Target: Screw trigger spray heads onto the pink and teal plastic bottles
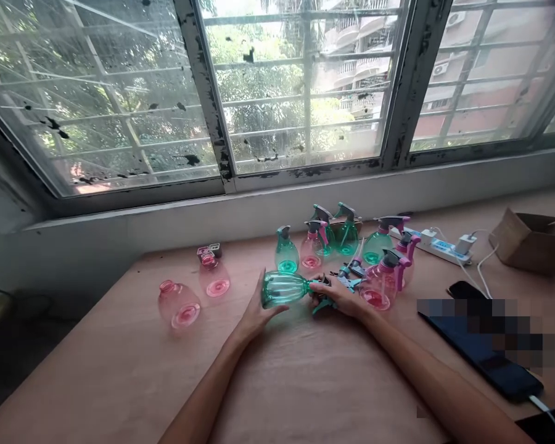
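A green spray bottle (283, 288) lies on its side at the middle of the wooden table (120, 370). My left hand (258, 313) cups its base, fingers curved round it. My right hand (337, 295) is closed round the bottle's neck and its teal trigger head (322, 303). Just behind stand several assembled green and pink spray bottles (346, 246). Two pink bottle bodies without heads, one (179, 304) and another (214, 276), stand to the left.
A white power strip (437, 245) with plugs and cables lies at the back right. A brown cardboard box (530, 240) sits far right. A dark phone (465, 289) and a dark tablet (490, 357) on a cable lie near my right arm. A window wall runs behind.
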Demonstrator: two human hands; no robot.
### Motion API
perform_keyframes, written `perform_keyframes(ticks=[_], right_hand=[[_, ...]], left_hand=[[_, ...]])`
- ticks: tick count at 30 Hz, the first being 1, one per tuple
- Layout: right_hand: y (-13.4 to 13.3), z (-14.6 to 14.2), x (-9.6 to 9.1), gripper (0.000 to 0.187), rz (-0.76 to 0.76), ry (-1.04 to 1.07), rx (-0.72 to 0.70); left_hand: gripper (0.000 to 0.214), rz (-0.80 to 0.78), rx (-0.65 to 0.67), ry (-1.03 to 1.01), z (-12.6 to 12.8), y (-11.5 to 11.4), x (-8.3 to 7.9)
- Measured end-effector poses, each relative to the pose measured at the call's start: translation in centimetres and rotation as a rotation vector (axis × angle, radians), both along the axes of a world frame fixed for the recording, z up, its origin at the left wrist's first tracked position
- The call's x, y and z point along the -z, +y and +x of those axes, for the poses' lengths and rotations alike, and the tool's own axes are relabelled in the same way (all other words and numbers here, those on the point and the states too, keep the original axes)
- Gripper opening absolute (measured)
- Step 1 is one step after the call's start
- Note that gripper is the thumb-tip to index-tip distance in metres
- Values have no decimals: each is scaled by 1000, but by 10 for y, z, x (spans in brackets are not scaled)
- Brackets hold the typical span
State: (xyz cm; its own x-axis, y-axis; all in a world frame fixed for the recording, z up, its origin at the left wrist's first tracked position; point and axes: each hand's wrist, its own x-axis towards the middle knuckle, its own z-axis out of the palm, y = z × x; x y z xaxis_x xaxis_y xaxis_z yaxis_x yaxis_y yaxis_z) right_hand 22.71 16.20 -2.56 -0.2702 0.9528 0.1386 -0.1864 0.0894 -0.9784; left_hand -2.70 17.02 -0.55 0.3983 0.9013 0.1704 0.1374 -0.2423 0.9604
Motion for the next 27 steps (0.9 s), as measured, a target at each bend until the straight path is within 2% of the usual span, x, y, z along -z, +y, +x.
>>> perform_keyframes(ticks=[2,6,7,13,15,19,21,25,27], right_hand=[[0,1,1,30,-11,-3,-14],[-1,1,0,30,-16,-2,-2],[-1,0,0,31,-15,3,8],[1,3,1,35,-27,48,65],[0,4,1,35,-30,56,69],[-3,5,1,33,-29,54,40],[-4,5,1,32,-28,52,30],[-5,4,2,30,-27,48,34],[-6,3,3,30,-24,41,33]], left_hand=[[107,16,-9,12,1,0,-2],[73,38,-9,27,3,1,-8],[70,34,-4,30,3,1,-9],[104,-1,21,25,4,0,-6],[99,13,20,30,5,-1,-7],[72,45,22,38,7,-2,-8],[80,49,18,31,6,-2,-6],[110,50,22,13,3,-1,1],[116,54,20,13,3,-2,2]])
